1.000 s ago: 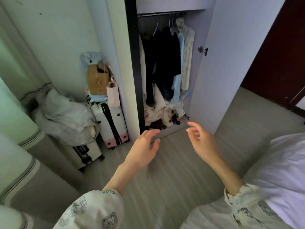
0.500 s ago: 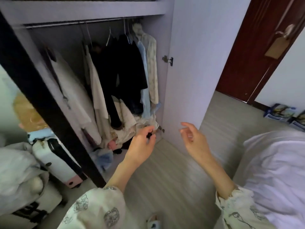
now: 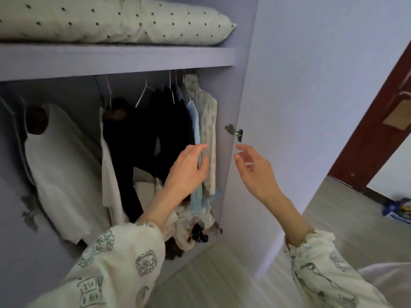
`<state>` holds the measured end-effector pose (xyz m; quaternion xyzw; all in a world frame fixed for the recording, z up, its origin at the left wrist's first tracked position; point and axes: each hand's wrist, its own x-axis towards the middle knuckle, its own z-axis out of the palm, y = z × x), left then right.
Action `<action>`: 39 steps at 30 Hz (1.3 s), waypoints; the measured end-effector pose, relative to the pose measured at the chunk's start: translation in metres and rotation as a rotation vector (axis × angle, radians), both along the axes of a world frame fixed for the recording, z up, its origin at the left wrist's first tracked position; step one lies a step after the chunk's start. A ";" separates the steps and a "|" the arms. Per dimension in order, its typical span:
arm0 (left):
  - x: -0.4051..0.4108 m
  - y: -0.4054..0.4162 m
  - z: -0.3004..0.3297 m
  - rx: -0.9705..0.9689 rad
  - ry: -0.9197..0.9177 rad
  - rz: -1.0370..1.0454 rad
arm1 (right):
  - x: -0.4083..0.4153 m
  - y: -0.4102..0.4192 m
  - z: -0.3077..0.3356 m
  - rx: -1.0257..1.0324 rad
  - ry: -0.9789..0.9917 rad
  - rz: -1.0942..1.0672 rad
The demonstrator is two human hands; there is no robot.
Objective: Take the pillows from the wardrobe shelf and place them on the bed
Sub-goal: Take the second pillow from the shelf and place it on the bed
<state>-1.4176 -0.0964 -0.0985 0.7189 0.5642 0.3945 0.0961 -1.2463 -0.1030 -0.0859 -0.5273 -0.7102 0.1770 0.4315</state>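
A cream pillow with small dark dots [image 3: 115, 21] lies on the wardrobe shelf [image 3: 115, 61] at the top of the view. My left hand [image 3: 186, 172] is raised in front of the hanging clothes, well below the shelf, fingers apart and holding nothing. My right hand [image 3: 255, 172] is raised beside it, in front of the open wardrobe door [image 3: 311, 85], fingers apart and empty. A corner of the white bed [image 3: 387, 276] shows at the lower right.
Dark and pale clothes [image 3: 155, 134] hang from a rail under the shelf, with a heap of garments [image 3: 191, 227] on the wardrobe floor. A dark red room door [image 3: 373, 130] stands at the right. Wooden floor [image 3: 222, 283] lies below.
The view has swung up and closer to the wardrobe, bringing the pillow on the shelf into sight. Both hands have risen toward the shelf, still empty.
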 end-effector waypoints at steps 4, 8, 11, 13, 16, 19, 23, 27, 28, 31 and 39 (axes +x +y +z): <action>-0.027 0.061 0.038 0.112 0.107 0.075 | -0.019 0.091 0.039 0.087 0.011 0.097; -0.053 0.122 0.092 0.288 0.368 0.161 | -0.055 0.176 0.087 0.227 0.085 0.214; -0.071 0.163 0.137 0.374 0.486 0.271 | -0.082 0.229 0.127 0.311 0.034 0.334; -0.086 0.187 0.166 0.436 0.529 0.352 | -0.096 0.262 0.155 0.406 0.000 0.373; -0.113 0.217 0.199 0.536 0.571 0.537 | -0.118 0.305 0.193 0.551 -0.033 0.425; -0.146 0.240 0.222 0.423 0.656 0.760 | -0.146 0.346 0.220 0.664 -0.204 0.426; -0.191 0.261 0.236 0.103 0.770 0.925 | -0.177 0.390 0.239 0.599 -0.456 0.445; -0.210 0.275 0.240 0.112 0.931 1.028 | -0.196 0.419 0.239 0.673 -0.723 0.333; -0.209 0.279 0.240 0.132 0.931 1.036 | -0.200 0.423 0.239 0.699 -0.731 0.309; -0.201 0.286 0.235 0.161 0.880 1.062 | -0.207 0.426 0.238 0.759 -0.685 0.255; -0.175 0.267 0.233 0.237 0.891 1.069 | -0.196 0.403 0.227 0.772 -0.656 0.229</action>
